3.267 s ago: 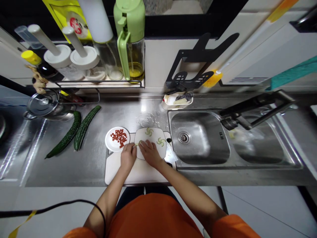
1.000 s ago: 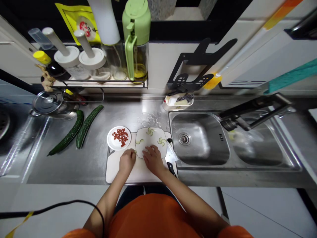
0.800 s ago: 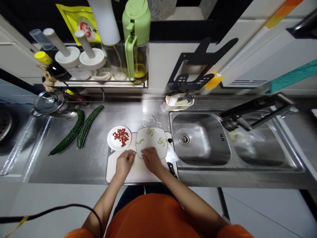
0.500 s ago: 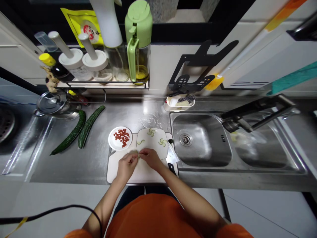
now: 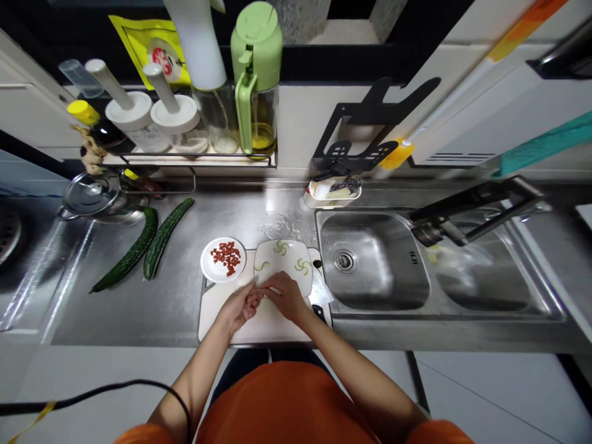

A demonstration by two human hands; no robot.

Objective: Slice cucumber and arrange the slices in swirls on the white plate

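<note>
My left hand (image 5: 243, 306) is closed over the white cutting board (image 5: 217, 314), its palm turned partly up and its fingers curled. My right hand (image 5: 285, 297) meets it at the fingertips, pinching over the lower edge of a white squarish plate (image 5: 280, 265). A tiny pale bit shows between the fingertips, too small to name. On that plate, thin green-edged slices form curved pinwheels (image 5: 280, 247), with a smaller group (image 5: 261, 266) at its left. Beside it, left of the hands, a round white plate (image 5: 206, 265) holds chopped red pieces (image 5: 226, 256).
A knife (image 5: 319, 311) lies at the board's right edge, by the double sink (image 5: 374, 259) and its faucet (image 5: 472, 209). Two cucumbers (image 5: 134, 253) and a lidded pot (image 5: 92, 194) are at left. Above stands a rack with jars and a green-topped oil bottle (image 5: 256, 80).
My left hand has turned, its palm now more upward and its curled fingers in view. My right hand's fingertips stay against it. The whole view has shifted slightly.
</note>
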